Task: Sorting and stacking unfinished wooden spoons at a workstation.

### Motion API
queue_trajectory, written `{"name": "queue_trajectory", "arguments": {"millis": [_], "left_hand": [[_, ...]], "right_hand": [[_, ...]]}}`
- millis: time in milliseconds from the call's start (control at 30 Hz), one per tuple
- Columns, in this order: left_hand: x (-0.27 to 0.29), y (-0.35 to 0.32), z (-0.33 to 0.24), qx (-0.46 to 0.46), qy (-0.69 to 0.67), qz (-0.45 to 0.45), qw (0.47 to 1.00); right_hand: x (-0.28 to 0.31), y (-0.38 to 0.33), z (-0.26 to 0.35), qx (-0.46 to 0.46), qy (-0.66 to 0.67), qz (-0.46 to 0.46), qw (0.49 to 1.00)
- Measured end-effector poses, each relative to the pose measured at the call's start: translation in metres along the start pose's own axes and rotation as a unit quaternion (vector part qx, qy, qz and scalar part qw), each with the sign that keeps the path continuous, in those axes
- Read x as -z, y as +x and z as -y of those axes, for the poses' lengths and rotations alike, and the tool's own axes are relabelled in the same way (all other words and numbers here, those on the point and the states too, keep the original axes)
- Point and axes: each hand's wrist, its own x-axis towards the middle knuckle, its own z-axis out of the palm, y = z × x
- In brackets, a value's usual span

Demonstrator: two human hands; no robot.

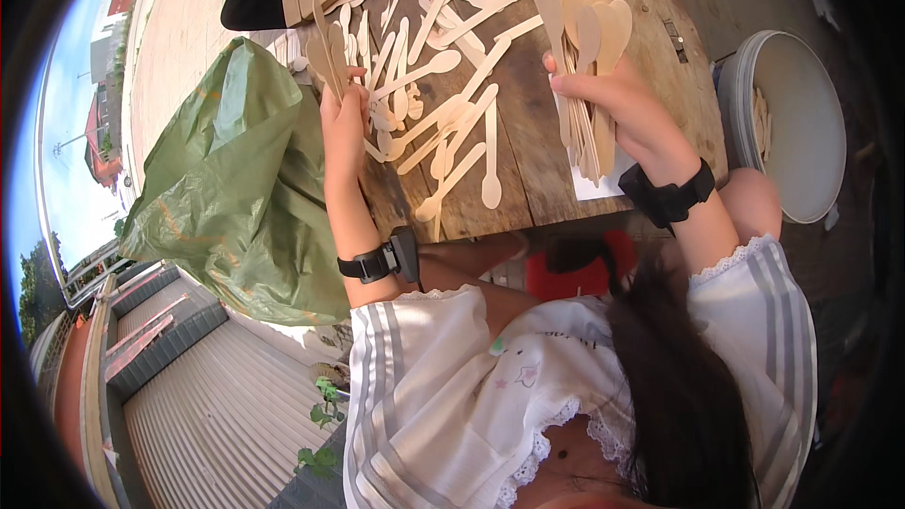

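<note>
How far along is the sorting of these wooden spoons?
Partly done. The right hand holds a thick fanned bunch of wooden spoons, so many are gathered. The left hand grips a smaller bunch. Left to do: a large scatter of loose spoons lies on the wooden table.

Loose spoons (443,104) lie spread on the counter (528,160). The bag (236,188) sits at the counter's left edge, the bucket (801,123) to its right. The left hand (341,123) holds spoons near the bag; the right hand (613,94) holds a bunch (584,38) over a paper (596,187) at the near right.
</note>
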Motion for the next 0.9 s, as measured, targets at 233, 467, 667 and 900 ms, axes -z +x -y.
{"name": "queue_trajectory", "arguments": {"millis": [233, 467, 667, 900], "left_hand": [[-0.024, 0.018, 0.017, -0.236, 0.506, -0.023, 0.829], [-0.016, 0.022, 0.020, -0.263, 0.458, -0.034, 0.848], [0.023, 0.024, 0.032, -0.178, 0.006, -0.177, 0.968], [0.029, 0.045, 0.038, -0.181, -0.240, -0.194, 0.934]], "right_hand": [[-0.003, 0.004, -0.002, -0.018, -0.028, -0.003, 0.999], [-0.001, 0.007, -0.007, -0.012, -0.024, -0.018, 0.999], [-0.006, 0.005, -0.007, -0.020, -0.026, -0.039, 0.999], [0.002, 0.009, -0.014, -0.049, -0.031, -0.019, 0.998]]}}
